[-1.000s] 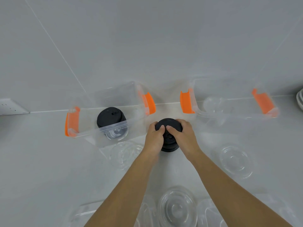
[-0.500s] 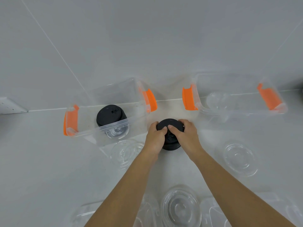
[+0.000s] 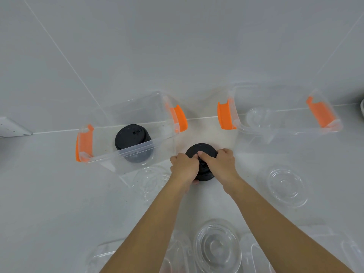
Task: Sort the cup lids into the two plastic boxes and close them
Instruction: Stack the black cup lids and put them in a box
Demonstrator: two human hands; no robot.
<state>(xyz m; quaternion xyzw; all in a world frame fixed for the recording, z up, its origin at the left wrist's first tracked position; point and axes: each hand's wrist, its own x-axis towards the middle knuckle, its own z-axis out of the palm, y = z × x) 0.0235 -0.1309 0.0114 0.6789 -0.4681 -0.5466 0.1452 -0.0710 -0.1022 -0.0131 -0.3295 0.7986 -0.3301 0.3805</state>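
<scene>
A stack of black cup lids [image 3: 202,152] stands on the white table between the two boxes. My left hand [image 3: 184,168] and my right hand [image 3: 218,162] both grip this stack from its near side, thumbs on top. The left clear box [image 3: 98,152] with orange latches is open and holds another stack of black lids [image 3: 132,139]. The right clear box [image 3: 244,127], also open with orange latches, holds a clear lid [image 3: 258,117]. Clear lids lie loose on the table: one [image 3: 150,181] beside my left hand, one [image 3: 286,186] at the right, one [image 3: 217,247] near me.
Flat clear box covers [image 3: 102,257] lie along the near edge under my forearms. A white socket strip [image 3: 11,128] sits at the far left against the wall. A white rim [image 3: 362,107] shows at the right edge.
Both hands stay on the black lid stack; the view has shifted slightly, and my fingers have closed a little tighter around it.
</scene>
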